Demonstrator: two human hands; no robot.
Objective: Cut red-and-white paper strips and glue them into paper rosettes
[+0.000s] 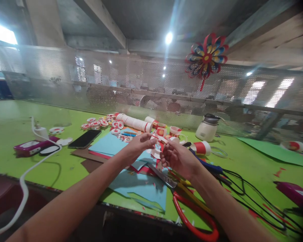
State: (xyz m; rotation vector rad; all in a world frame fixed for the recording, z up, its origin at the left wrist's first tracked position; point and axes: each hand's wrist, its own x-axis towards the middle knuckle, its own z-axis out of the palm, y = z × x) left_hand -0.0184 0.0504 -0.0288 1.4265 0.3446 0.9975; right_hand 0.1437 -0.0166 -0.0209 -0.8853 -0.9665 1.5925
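Observation:
Above the middle of the table, my left hand (139, 146) and my right hand (181, 158) face each other, fingers pinched together. Between them is a red-and-white cut paper cup piece (162, 139), which both hands hold; its exact shape is partly hidden by the fingers. Below lie light blue paper sheets (143, 188) over red and brown ones. Large scissors with red handles (177, 196) rest on the paper under my right forearm, blades pointing toward the hands. A red-and-white paper cup (201, 148) lies on its side right of my right hand.
On the green table (73, 171) are a phone (85, 138), purple devices (31, 146) with a white cable (24, 188), stacked white cups (133, 121), cut cup bottoms (96, 123), a white kettle (207, 129) and dark cables (244, 188). A paper flower (207, 58) hangs before a perforated screen.

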